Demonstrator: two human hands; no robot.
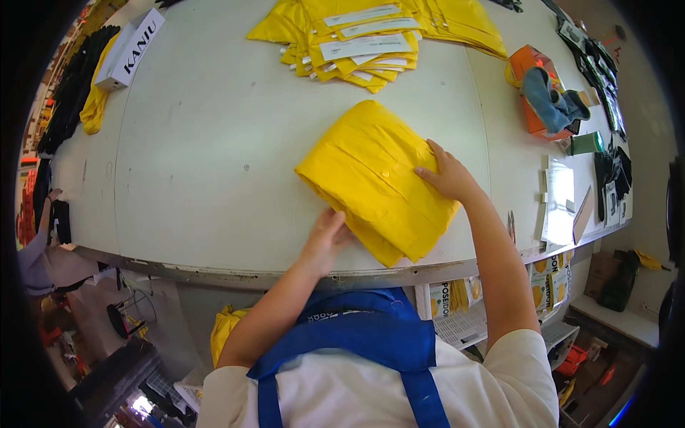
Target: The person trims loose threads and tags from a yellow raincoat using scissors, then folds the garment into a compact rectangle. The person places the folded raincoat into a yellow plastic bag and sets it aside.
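Observation:
A folded yellow rain garment (378, 182) lies at a slant on the white table in front of me, a small snap button showing on its top layer. My right hand (448, 173) holds it by the right edge, thumb on the top face and fingers at the border. At the lower left edge, my left hand (328, 235) grips the garment; some of its fingers are hidden beneath the fabric and slightly blurred. Beyond it sits a pile of folded yellow garments (300, 36) with white paper labels (367, 46) on top.
An orange box (531, 60) with a blue cloth (546, 100) stands at the right, near a green roll (586, 143) and clear plastic sheets (559, 200). Small snips (511, 227) lie by my right forearm. A white box (130, 48) and black garments stand far left. Another person's arm (44, 221) shows there.

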